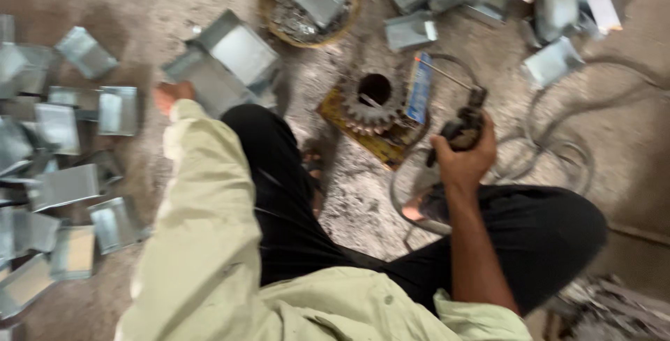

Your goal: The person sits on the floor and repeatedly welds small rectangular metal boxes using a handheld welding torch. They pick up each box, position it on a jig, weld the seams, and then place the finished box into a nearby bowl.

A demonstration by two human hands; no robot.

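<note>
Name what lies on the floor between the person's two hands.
Head view: between the left hand and right hand gripping a dark tool lie the person's dark-trousered knee and a rusty gear.

Right hand [466, 154] is gripping a dark welding electrode holder [462, 126] next to a rusty gear [371, 99] on a yellow plate [377, 142]. Left hand [172, 94] touches a folded sheet-metal box [222, 62], with more scattered on the dusty floor [631, 124].

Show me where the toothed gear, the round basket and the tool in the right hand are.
toothed gear [372, 102]: head view, on its toothed ring beside the centre hole.
round basket [267, 0]: head view, on its left rim.
tool [462, 131]: head view, on its dark body, gripped by the right hand [464, 161].
</note>
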